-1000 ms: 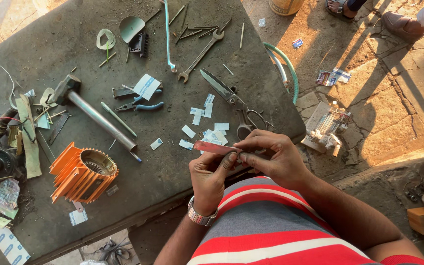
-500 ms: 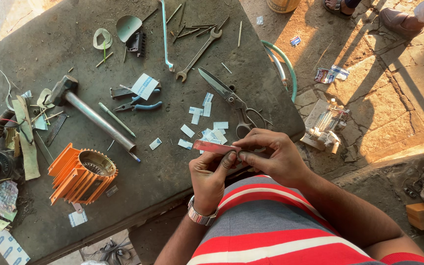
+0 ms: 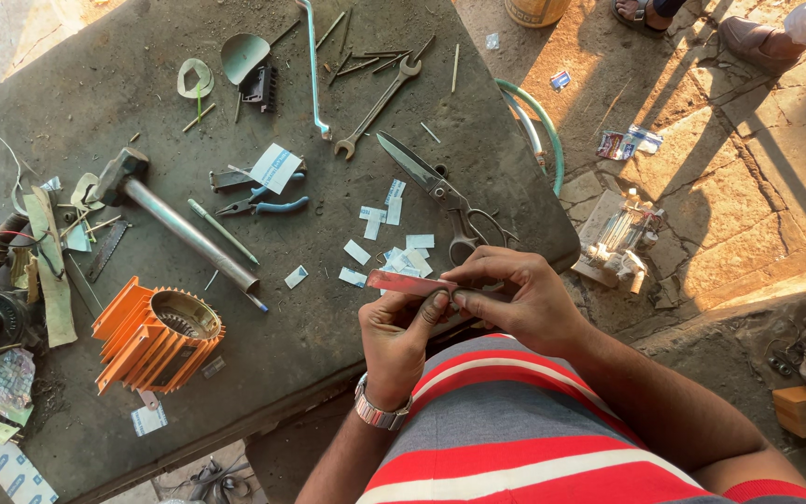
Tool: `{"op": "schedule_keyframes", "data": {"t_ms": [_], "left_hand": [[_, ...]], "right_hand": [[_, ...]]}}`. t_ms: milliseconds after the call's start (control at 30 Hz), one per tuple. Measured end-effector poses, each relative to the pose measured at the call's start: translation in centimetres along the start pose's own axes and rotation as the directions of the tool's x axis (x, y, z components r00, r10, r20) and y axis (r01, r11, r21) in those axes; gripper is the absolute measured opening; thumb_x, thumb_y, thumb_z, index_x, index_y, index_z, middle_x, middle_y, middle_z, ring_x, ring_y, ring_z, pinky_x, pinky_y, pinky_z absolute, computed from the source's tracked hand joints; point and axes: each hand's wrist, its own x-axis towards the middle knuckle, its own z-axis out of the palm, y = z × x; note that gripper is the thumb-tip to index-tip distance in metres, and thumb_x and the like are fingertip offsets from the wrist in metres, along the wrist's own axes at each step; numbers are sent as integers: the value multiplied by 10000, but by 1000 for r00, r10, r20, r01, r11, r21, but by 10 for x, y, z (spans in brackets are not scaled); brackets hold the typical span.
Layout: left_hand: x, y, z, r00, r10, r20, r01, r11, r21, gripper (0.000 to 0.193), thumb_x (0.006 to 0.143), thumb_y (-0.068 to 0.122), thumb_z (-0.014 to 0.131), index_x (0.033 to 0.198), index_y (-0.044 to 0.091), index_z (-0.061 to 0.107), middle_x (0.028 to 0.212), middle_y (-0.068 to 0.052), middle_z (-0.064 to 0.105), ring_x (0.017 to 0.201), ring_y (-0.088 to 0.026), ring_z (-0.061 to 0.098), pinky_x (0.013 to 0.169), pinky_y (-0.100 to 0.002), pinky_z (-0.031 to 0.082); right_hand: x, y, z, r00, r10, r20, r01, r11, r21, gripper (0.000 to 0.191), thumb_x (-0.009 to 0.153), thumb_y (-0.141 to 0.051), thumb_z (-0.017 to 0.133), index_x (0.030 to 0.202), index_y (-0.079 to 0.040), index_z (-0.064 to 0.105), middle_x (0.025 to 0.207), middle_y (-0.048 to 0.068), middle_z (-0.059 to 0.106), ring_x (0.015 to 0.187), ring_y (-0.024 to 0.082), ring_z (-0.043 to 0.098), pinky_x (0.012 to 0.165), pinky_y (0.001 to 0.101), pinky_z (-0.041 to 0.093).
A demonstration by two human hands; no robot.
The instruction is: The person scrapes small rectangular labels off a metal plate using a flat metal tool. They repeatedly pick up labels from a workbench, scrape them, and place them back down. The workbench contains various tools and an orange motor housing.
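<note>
Both my hands meet at the near edge of a dark worktable (image 3: 347,336). My left hand (image 3: 394,338), with a wristwatch, and my right hand (image 3: 524,297) together pinch a thin reddish strip (image 3: 401,281) that sticks out to the left, level over the table edge. Small white paper slips (image 3: 394,252) lie scattered just beyond my fingers. Large scissors (image 3: 440,193) rest shut behind the slips, handles toward my right hand.
An orange finned motor housing (image 3: 156,336) sits near left. A hammer (image 3: 174,224), blue-handled pliers (image 3: 263,203), a wrench (image 3: 380,105), rods and wire scraps cover the table. A green hose (image 3: 543,121) hangs off the right edge. Another person's feet (image 3: 748,33) stand far right.
</note>
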Motion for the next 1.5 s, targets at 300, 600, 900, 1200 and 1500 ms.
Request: {"op": "schedule_keyframes", "data": {"t_ms": [300, 600, 900, 1200, 1500], "left_hand": [[1, 0, 1, 1000, 11, -14, -11, 1000, -1, 152, 951, 34, 736, 1089, -26, 757, 952, -116, 790, 862, -138, 760, 759, -279, 645], [-1, 0, 4, 998, 44, -54, -43, 999, 22, 129, 960, 21, 739, 1078, -27, 762, 941, -112, 786, 847, -126, 742, 757, -267, 621], [0, 1, 5, 996, 72, -52, -69, 995, 66, 116, 946, 5, 735, 1057, -26, 750, 925, -82, 779, 845, -113, 740, 746, -258, 617], [2, 1, 10, 992, 106, -69, -96, 986, 135, 92, 928, -38, 726, 1021, -37, 731, 907, -41, 729, 801, -78, 695, 701, -234, 584], [6, 4, 18, 988, 144, -48, -131, 970, 207, 65, 916, -59, 739, 979, -45, 732, 860, -26, 697, 758, -76, 649, 660, -228, 531]], "right_hand": [[2, -2, 0, 1000, -5, 11, 5, 1000, -7, 255, 910, 4, 703, 1162, 21, 740, 1046, 56, 690, 934, 98, 718, 792, 238, 625], [3, -4, 1, 999, -32, 12, 32, 999, -34, 267, 907, 13, 697, 1171, 11, 734, 1070, 71, 696, 990, 127, 726, 857, 272, 633], [7, -14, -1, 984, -174, 26, 175, 951, -254, 288, 850, 2, 753, 1135, -36, 764, 1038, 53, 707, 914, 126, 689, 761, 269, 576], [11, -34, 2, 991, -132, -17, 116, 918, -378, 222, 804, -7, 762, 1021, -52, 757, 968, 51, 717, 883, 143, 735, 720, 291, 580], [7, -35, 1, 983, -165, -76, 122, 910, -395, 158, 773, 31, 752, 921, -22, 733, 889, 76, 689, 833, 183, 740, 723, 314, 588]]}}
